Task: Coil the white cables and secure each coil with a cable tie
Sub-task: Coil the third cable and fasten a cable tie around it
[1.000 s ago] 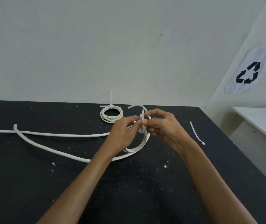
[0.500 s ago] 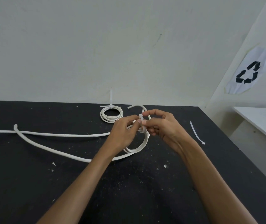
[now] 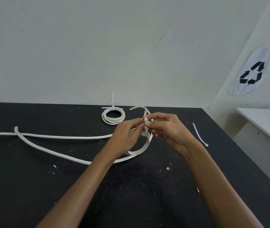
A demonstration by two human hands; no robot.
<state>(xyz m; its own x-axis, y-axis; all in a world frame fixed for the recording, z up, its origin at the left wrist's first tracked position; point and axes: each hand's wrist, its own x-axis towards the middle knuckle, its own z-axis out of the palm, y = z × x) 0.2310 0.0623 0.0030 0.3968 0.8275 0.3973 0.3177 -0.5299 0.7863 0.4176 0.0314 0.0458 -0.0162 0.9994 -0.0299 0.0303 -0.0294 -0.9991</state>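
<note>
A: Nearest us, two bare forearms reach out over the black, white-flecked counter (image 3: 32, 186). What do we see where they meet?

B: Both hands come together above a loose coil (image 3: 145, 146) of white cable. The left hand (image 3: 124, 137) has its fingers curled, its fingertips pinching a translucent cable tie (image 3: 145, 124) at the coil's upper side. The right hand (image 3: 167, 129) pinches the same tie from the other side, thumb and forefinger closed on it, the other fingers curled beneath.

A: And the coil itself?

B: Its lower loops rest on the counter just under the hands; the top is lifted between the fingers. We cannot tell whether the tie is locked. From the coil a long tail (image 3: 57, 153) sweeps left and ends near the counter's left part, where it crosses a second cable (image 3: 57, 137) that runs off the left edge.

A: To the right?

B: A spare tie (image 3: 199, 134) lies flat, well apart from the right hand, near the counter's right edge.

A: Farther back?

B: A free cable end (image 3: 138, 108) arcs up behind the hands. Left of it sits a finished coil (image 3: 113, 115), small and tight, its tie tail (image 3: 112, 99) standing upright against the pale wall. On the right-hand wall hangs a recycling sign (image 3: 252, 73), with a white shelf (image 3: 259, 119) below it.
</note>
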